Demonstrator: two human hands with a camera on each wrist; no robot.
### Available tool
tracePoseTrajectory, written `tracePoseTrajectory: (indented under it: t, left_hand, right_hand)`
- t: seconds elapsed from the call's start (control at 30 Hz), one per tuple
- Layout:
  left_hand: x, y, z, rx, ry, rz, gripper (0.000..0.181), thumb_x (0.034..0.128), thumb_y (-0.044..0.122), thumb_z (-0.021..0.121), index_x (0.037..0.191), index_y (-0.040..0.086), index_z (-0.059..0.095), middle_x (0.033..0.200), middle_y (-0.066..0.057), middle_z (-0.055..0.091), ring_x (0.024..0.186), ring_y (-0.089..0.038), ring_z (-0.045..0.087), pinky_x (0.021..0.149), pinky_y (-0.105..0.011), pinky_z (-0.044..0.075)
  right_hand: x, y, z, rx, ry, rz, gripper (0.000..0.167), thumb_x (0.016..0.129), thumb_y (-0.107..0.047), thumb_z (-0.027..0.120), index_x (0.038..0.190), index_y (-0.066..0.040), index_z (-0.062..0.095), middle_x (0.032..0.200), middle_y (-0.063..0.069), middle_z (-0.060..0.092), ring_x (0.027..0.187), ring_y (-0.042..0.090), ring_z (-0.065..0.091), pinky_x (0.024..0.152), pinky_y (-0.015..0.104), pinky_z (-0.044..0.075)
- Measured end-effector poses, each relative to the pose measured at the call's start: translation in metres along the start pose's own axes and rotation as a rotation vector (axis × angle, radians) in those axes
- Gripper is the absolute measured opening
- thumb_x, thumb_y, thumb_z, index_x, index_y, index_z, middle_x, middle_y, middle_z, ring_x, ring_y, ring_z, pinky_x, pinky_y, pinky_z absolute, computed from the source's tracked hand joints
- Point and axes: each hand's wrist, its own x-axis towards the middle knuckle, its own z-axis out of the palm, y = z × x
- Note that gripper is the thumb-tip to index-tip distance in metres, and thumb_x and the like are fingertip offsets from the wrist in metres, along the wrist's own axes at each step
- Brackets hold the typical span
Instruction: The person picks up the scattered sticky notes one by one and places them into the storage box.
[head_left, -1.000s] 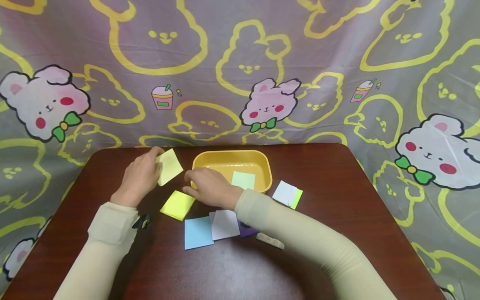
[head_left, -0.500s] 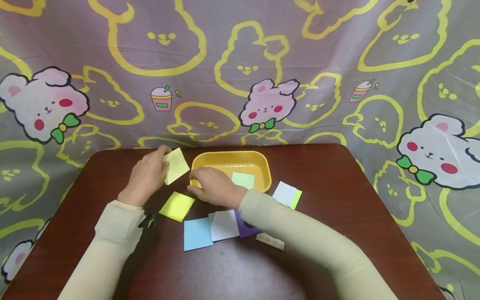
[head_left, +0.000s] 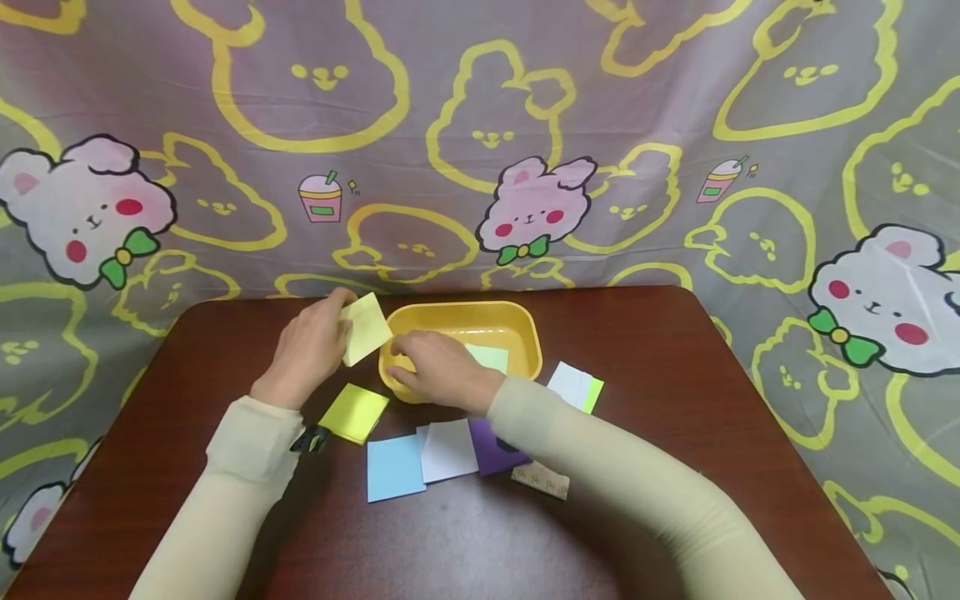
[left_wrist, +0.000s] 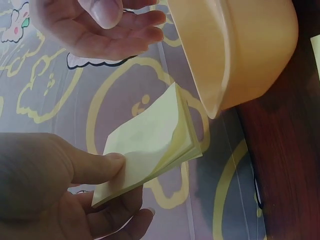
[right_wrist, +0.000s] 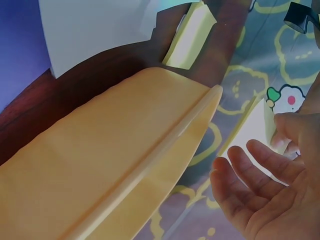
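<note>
In the head view my left hand [head_left: 306, 348] holds a pale yellow sticky note pad [head_left: 367, 328], raised beside the left end of the yellow tray [head_left: 517, 332]. The left wrist view has the thumb pressed on the top sheet of the pad [left_wrist: 145, 140] with fingers beneath; its far edges fan apart slightly. Over the tray's left front rim is my right hand [head_left: 446, 372], its fingers loosely bent and nothing in them, near the pad but apart from it. A pale green note [head_left: 489, 358] lies inside the tray, partly hidden by this hand.
A brighter yellow note pad [head_left: 356, 413] lies in front of the tray. Nearer me are a blue pad [head_left: 395, 469], a white pad [head_left: 448, 452], a purple one [head_left: 491, 446] and a patterned strip [head_left: 542, 481]. White and green notes [head_left: 573, 386] lie right of the tray.
My left hand has carried the pale yellow pad rightward, closer to the tray and my right hand. The right hand has shifted slightly to the right.
</note>
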Motion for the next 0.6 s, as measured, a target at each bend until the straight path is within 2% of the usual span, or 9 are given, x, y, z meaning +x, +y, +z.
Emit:
tracePoseTrajectory:
  t: [0.37, 0.6]
  left_hand:
    - [0.005, 0.006, 0.002, -0.015, -0.01, 0.011, 0.032, 0.1, 0.005, 0.055, 0.132, 0.005, 0.054, 0.114, -0.024, 0.068, 0.086, -0.042, 0.065, 0.068, -0.056, 0.048]
    - [0.009, 0.01, 0.005, -0.011, -0.041, 0.012, 0.033, 0.1014, 0.006, 0.054, 0.134, 0.005, 0.053, 0.114, -0.024, 0.069, 0.083, -0.04, 0.065, 0.065, -0.052, 0.049]
  right_hand:
    - [-0.003, 0.011, -0.004, 0.014, -0.005, 0.039, 0.036, 0.101, -0.035, 0.062, 0.123, -0.007, 0.068, 0.12, 0.007, 0.073, 0.11, 0.021, 0.07, 0.095, 0.035, 0.056]
    - [-0.005, 0.014, -0.006, 0.024, -0.013, 0.06, 0.036, 0.1, -0.034, 0.063, 0.123, -0.007, 0.068, 0.119, 0.007, 0.073, 0.11, 0.021, 0.069, 0.095, 0.036, 0.056]
